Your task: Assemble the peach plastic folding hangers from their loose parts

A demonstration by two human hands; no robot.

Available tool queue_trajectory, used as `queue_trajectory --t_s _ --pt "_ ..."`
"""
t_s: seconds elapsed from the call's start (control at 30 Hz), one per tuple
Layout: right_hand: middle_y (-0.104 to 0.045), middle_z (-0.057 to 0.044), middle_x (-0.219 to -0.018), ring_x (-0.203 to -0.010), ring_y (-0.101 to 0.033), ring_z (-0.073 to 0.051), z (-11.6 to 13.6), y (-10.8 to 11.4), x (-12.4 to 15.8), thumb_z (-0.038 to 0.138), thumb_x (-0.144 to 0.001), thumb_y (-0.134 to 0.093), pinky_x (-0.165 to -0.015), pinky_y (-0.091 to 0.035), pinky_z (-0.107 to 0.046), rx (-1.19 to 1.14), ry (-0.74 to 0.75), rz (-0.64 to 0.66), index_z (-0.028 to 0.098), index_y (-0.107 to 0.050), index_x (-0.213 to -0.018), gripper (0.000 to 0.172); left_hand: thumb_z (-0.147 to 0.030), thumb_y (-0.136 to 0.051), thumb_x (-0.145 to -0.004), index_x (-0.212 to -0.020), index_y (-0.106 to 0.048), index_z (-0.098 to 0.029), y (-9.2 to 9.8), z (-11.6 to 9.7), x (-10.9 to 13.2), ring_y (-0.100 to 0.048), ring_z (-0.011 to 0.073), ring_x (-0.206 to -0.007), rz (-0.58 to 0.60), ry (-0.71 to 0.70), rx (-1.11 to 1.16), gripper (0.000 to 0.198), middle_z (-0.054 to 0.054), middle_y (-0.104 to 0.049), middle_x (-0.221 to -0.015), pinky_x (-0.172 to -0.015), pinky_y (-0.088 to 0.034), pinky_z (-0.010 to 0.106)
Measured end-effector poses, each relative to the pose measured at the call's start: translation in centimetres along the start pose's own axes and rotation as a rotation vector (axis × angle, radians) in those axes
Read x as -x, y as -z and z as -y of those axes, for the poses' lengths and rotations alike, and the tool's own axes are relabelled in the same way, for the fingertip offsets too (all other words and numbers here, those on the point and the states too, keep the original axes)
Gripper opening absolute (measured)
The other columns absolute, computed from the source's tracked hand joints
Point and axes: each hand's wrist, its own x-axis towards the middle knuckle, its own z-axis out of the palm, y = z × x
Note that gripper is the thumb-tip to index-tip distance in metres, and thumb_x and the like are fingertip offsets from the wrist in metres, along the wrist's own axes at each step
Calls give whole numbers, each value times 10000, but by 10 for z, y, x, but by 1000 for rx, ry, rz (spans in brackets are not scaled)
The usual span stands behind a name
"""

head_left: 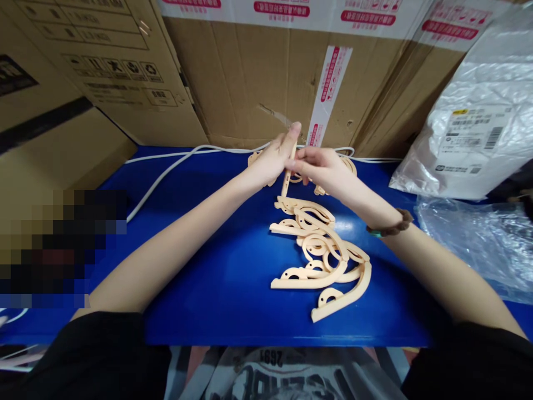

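Observation:
Both hands are at the back of the blue table, around one beige folding clothes hanger [286,183], which is seen edge-on. My left hand [275,159] is closed on it from the left, with the thumb at the top. From the right, my right hand [318,165] pinches the same hanger between thumb and fingers. Just in front of the hands lies a loose pile of similar beige folding hangers [333,280], overlapping and curved. More beige hanger parts [347,164] show behind my hands, partly hidden by them.
Large cardboard boxes [250,72] stand along the back and left of the blue table [208,278]. A white cable [166,180] runs across the rear. At the right are a white plastic mailing bag [466,128] and clear plastic wrap [470,239].

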Motion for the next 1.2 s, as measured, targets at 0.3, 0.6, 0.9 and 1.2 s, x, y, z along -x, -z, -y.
queue_trajectory --t_s 0.3,0.6,0.9,1.2 --pt "-555 3 -644 -611 -496 -116 -2 38 -12 221 -918 -552 -593 -387 -263 297 14 -335 181 -554 -684 237 -303 -468 -1047 -729 -429 -191 14 -6 -3 -362 33 -453 -120 4 53 340 -32 -530 -692 -454 -217 193" --pt "-712 -107 -1036 -954 -634 -275 -2 63 -3 423 -1027 -401 -824 -419 -379 1035 100 -389 198 -696 -1097 378 -369 -442 -1037 -773 -544 -202 15 0 4 -610 175 -845 -92 -285 -299 328 12 -547 -731 -757 -395 254" --pt "-454 53 -528 -401 -298 -80 -3 70 -5 388 -965 -482 -463 -243 -273 19 -36 -107 212 -626 -783 291 -382 -336 -1055 -1048 -580 -242 10 17 13 -601 163 -759 -208 -349 -510 282 10 -597 -788 -752 -383 249" --pt "-513 14 -675 -603 -432 -118 -21 72 -18 371 -956 -519 -580 -333 -286 1 -80 -367 186 -647 -813 266 -389 -613 -916 -828 -672 -174 0 41 -32 -632 231 -816 -8 -138 -724 240 54 -648 -708 -768 -405 293"
